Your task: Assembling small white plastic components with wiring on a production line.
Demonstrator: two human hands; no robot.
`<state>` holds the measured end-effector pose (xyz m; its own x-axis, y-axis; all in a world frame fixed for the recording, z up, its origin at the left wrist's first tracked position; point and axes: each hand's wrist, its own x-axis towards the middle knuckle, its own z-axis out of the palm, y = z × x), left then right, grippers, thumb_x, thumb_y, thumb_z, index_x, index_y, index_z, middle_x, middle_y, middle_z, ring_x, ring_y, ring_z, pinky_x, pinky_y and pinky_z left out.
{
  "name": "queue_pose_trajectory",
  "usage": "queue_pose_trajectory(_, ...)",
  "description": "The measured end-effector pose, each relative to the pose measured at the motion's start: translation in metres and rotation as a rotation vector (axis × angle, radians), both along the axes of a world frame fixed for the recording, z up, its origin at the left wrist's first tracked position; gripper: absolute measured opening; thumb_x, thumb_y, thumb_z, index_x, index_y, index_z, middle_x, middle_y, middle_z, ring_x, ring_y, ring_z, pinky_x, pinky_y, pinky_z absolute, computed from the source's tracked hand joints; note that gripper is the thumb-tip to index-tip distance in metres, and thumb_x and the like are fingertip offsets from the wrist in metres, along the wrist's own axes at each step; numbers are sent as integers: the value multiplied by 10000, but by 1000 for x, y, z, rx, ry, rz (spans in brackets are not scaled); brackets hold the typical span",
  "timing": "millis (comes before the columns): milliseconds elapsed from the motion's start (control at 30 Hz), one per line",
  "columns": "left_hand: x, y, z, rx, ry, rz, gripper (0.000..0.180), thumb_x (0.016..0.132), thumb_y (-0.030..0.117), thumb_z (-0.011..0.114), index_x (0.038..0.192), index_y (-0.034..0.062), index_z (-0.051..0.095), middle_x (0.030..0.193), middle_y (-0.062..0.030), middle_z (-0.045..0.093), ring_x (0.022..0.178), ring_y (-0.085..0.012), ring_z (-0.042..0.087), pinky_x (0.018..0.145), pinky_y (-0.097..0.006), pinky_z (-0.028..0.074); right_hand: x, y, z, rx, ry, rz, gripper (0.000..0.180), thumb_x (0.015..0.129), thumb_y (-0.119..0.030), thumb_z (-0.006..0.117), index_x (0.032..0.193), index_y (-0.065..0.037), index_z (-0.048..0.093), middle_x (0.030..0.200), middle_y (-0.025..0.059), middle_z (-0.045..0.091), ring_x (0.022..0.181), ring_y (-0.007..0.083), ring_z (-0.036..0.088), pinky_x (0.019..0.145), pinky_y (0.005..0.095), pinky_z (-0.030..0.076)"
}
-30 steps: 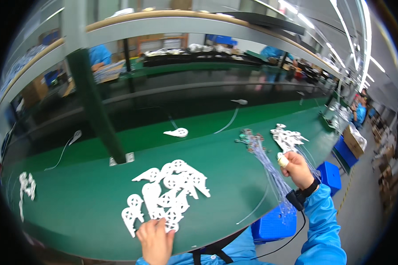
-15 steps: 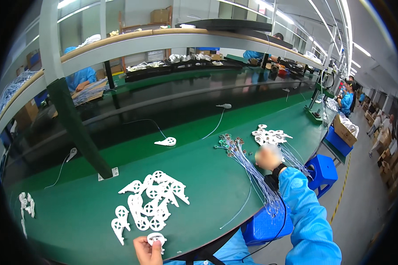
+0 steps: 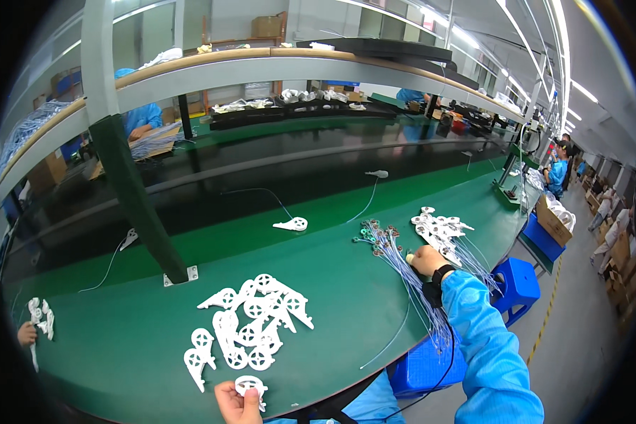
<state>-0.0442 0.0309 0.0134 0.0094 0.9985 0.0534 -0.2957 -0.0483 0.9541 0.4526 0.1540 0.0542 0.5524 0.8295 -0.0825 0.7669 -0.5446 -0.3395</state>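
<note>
Head view: the left hand (image 3: 234,403), at the near edge of the green table (image 3: 346,311), pinches a white round-headed plastic part (image 3: 250,386) between thumb and curled fingers. Just beyond it lies a pile of matching white parts (image 3: 251,326). The right hand (image 3: 425,260) is closed loosely on a bundle of thin blue-white wires (image 3: 410,279), beside a second cluster of white parts (image 3: 438,227).

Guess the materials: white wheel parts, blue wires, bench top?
White parts: likely moulded plastic, uniform matt white, thin spoked rings; one is held in the left hand.
Wires: thin pale-blue leads, probably plastic-insulated, limp and bundled by the right hand; dark ends too small to tell.
Bench top: green mat, probably rubber or vinyl, with a soft sheen.
</note>
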Motion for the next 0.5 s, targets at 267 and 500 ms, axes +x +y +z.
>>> queue_pose_trajectory(267,-2,-3,-9,38,5,5,299,879,-27,516,1136,32,376,986,-98,538,839,-122,538,709,-239,449,-4,4,9,-18,389,-207,345,793,-328,658,762,16,643,677,71,619,572,172,565,532,331,441)
queue_pose_trajectory(500,-2,-4,-7,51,9,-10,279,885,2,532,1116,34,378,920,-85,557,684,-84,514,567,-202,422,-1,19,6,-115,344,-199,310,789,-298,669,690,-8,620,598,67,583,494,162,517,457,316,398)
